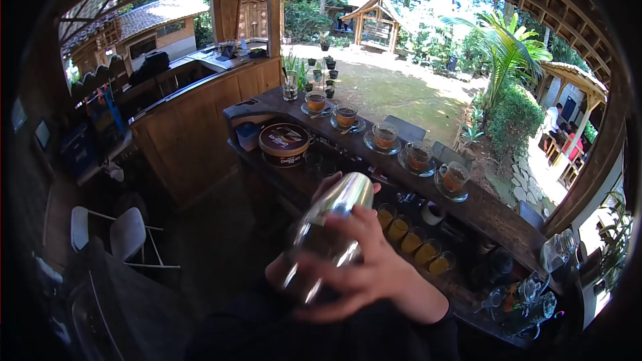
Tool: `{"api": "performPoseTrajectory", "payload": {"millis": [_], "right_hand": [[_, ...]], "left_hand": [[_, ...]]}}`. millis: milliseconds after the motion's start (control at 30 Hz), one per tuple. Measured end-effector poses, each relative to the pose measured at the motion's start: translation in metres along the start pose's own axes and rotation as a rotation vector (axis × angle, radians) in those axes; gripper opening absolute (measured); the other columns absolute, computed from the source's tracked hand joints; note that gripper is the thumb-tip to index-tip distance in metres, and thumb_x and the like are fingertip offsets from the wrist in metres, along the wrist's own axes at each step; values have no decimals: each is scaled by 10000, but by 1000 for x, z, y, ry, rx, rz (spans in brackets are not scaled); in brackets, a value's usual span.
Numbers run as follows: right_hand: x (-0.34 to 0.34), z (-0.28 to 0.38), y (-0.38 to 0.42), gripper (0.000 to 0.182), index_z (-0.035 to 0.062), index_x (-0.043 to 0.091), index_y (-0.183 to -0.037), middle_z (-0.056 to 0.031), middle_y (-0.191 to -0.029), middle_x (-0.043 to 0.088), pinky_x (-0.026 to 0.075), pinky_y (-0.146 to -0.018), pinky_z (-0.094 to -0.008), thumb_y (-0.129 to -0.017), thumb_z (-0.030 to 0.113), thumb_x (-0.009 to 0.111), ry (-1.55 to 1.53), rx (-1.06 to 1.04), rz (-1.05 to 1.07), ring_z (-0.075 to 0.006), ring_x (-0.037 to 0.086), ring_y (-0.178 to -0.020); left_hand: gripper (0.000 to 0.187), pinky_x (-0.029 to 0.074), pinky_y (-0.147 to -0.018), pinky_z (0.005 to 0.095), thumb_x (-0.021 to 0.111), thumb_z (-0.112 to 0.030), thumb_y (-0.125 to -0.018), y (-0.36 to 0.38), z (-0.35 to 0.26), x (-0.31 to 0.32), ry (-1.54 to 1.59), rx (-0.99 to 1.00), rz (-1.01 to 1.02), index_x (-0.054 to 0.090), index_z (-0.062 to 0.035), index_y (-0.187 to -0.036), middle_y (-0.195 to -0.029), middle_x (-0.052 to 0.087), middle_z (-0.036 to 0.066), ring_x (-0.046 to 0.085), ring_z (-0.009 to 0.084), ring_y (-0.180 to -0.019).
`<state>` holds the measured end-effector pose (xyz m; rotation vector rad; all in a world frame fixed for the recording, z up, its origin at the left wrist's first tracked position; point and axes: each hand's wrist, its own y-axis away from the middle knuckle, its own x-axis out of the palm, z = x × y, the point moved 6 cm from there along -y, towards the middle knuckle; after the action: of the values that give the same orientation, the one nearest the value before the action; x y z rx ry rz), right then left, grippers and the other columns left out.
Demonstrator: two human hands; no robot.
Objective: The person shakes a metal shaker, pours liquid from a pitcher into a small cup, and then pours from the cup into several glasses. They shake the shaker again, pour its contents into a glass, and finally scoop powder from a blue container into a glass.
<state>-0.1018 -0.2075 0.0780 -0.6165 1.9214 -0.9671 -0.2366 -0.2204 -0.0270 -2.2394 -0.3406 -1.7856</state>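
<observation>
Dark wooden bench (498, 219): its raised ledge seems to separate servings from working space.
Silvery metal shaker (333, 224): tilted before the bench's near edge, between both palms.
Hands: right hand (384, 271) curls round the near side, fingers blurred; left hand (275, 271), partly hidden, closes round the back, likely for security.
Round brown lidded tub (285, 137): on the lower level, towards the left end.
Clear amber-filled cups (384, 137): five, lined along the ledge, saucers probably catching drips.
Yellow-filled glasses (412, 239): five below the ledge, apparently grouped for reach.
</observation>
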Motion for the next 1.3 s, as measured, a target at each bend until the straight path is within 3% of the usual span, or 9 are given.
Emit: {"api": "performPoseTrajectory", "payload": {"millis": [300,467,533,700,833,1000,1067,1133,1300], "right_hand": [[8,-51,21,557,442,493,-1114,10,-1224,511,400,-880,-540,-640,290,743,-190,237,-166,-418,482,-1095],[-13,36,-20,522,424,455,-1159,63,-1234,502,310,-962,-588,-711,276,678,-12,-261,-46,-365,472,-1167],[-19,50,-15,590,475,484,-1095,74,-1151,540,314,-922,-633,-641,185,726,-20,-355,-82,-389,486,-1116],[9,-61,16,579,212,510,-1137,-117,-1211,481,344,-947,-610,-634,197,796,-327,122,-254,-356,492,-1126],[-19,2,-12,447,386,532,-1086,0,-1235,508,363,-904,-583,-719,183,688,-209,-71,-119,-424,451,-1154],[-22,49,11,482,379,503,-1135,60,-1232,498,319,-951,-609,-724,202,681,-112,-308,-266,-409,464,-1157],[-28,6,-1,435,306,559,-1080,5,-1227,504,325,-956,-608,-699,183,728,-285,-179,-228,-410,469,-1140],[-8,-39,21,506,301,554,-1088,-72,-1224,507,352,-930,-598,-650,166,770,-347,124,-251,-422,469,-1121],[-46,38,-8,450,341,558,-1056,-23,-1209,511,333,-926,-596,-691,135,720,-143,-144,-103,-389,463,-1147]], "left_hand": [[563,499,-844,420,481,-508,-859,3,2,8,14,93,204,476,-78,-1223,-1084,582,120,595,275,-978],[608,562,-679,504,500,-514,-857,36,-1,59,-146,37,371,431,-61,-1256,-1167,518,217,620,404,-879],[620,555,-600,554,466,-519,-866,49,-15,79,-547,593,605,411,-52,-1270,-1150,516,267,606,449,-882],[467,491,-867,455,495,-398,-893,18,-14,7,8,505,546,456,-94,-1245,-1122,549,119,570,280,-1014],[535,493,-847,501,498,-469,-877,33,22,47,81,-6,318,443,-100,-1260,-1136,532,158,590,318,-971],[578,516,-776,486,443,-541,-869,47,11,84,-593,611,661,466,-104,-1247,-1119,531,225,612,330,-909],[540,514,-830,400,460,-485,-891,27,18,41,-133,104,316,442,-98,-1266,-1187,497,207,596,296,-961],[508,455,-913,406,421,-470,-912,-37,16,-105,447,4,885,462,-98,-1255,-1159,546,131,539,238,-1064],[623,508,-818,436,498,-527,-855,25,33,49,-257,161,385,434,-56,-1258,-1164,518,160,597,276,-956]]}}
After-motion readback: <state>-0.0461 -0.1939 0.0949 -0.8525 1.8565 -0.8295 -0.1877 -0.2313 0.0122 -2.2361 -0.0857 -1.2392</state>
